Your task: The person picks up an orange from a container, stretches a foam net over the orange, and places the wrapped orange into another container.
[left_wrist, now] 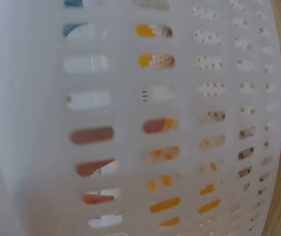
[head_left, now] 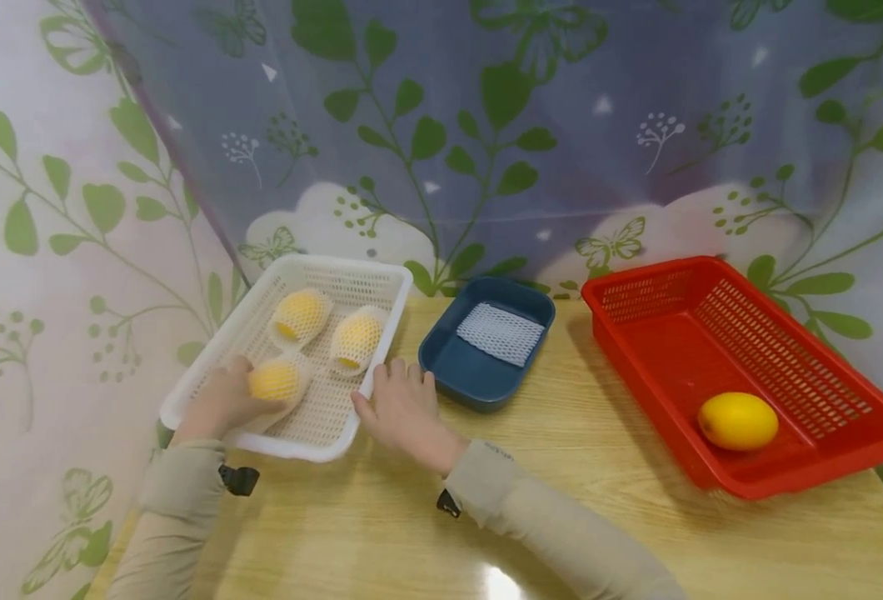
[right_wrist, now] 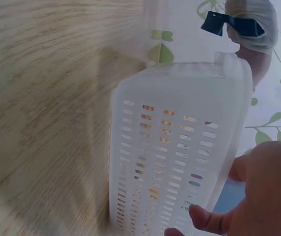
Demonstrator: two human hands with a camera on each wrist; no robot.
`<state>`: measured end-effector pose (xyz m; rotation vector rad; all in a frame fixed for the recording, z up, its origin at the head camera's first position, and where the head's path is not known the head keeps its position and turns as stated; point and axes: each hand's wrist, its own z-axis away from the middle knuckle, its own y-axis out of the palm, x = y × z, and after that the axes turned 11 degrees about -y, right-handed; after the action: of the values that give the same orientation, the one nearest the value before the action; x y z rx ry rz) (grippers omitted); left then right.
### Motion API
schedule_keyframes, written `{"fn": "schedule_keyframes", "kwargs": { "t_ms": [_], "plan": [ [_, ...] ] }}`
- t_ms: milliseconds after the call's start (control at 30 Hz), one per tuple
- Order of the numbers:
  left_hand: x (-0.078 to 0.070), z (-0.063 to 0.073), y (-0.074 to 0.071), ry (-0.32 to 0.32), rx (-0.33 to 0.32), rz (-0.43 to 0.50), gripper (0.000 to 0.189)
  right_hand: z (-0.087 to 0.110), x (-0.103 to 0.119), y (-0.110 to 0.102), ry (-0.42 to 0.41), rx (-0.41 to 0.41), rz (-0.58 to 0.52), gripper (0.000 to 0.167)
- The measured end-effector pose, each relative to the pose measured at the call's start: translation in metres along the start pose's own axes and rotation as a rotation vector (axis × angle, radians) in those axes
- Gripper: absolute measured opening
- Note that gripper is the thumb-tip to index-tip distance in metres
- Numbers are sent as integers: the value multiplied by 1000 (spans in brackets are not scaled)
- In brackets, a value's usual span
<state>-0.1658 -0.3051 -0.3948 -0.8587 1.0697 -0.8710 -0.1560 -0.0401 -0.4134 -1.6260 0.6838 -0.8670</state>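
Observation:
In the head view my left hand (head_left: 220, 398) reaches into a white basket (head_left: 321, 450) and grips a lemon in a white foam net (head_left: 276, 380) near its front left. Two more netted lemons lie in the basket: one further back (head_left: 301, 315), another by the right wall (head_left: 356, 337). My right hand (head_left: 407, 410) is at the basket's right rim, fingers loosely bent, with nothing held. The right wrist view shows this right hand (right_wrist: 263, 196) beside the slotted wall. Through the slots in the left wrist view, bits of yellow lemon (left_wrist: 165, 204) show; the left hand is mostly hidden there.
A dark blue tray (head_left: 460, 383) with an empty white foam net (head_left: 501, 333) stands right of the white basket. Further right, a red basket (head_left: 659, 408) holds a bare lemon (head_left: 738, 422). All stand on a wooden table (head_left: 561, 467) before a patterned curtain.

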Motion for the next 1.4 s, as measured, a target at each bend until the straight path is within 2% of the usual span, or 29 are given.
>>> {"fn": "schedule_keyframes", "kwargs": {
  "t_ms": [167, 333, 567, 833, 1000, 1133, 1233, 1400],
  "plan": [
    [-7, 0, -4, -22, 44, -25, 96, -2, -6, -4, -9, 16, -88, 53],
    [-10, 0, -6, -44, 53, -40, 97, 0, -8, -10, -24, 44, -162, 50],
    [-11, -2, 2, -7, -12, -68, 92, 4, -9, -23, -29, 68, -242, 37],
    [-29, 18, -4, -9, -20, -129, 96, 22, -22, -47, -50, 67, -314, 34],
    [-55, 36, -11, 38, -84, -209, 83, 33, -35, -65, -53, 38, -340, 31],
    [-87, 56, -11, 105, -150, -303, 61, 44, -46, -78, -75, 30, -321, 30],
    [-114, 73, -5, 171, -213, -341, 49, 52, -57, -85, -88, 12, -286, 29],
    [-158, 93, 14, 326, -344, -397, 30, 67, -78, -98, -95, -43, -257, 28]
  ]
}}
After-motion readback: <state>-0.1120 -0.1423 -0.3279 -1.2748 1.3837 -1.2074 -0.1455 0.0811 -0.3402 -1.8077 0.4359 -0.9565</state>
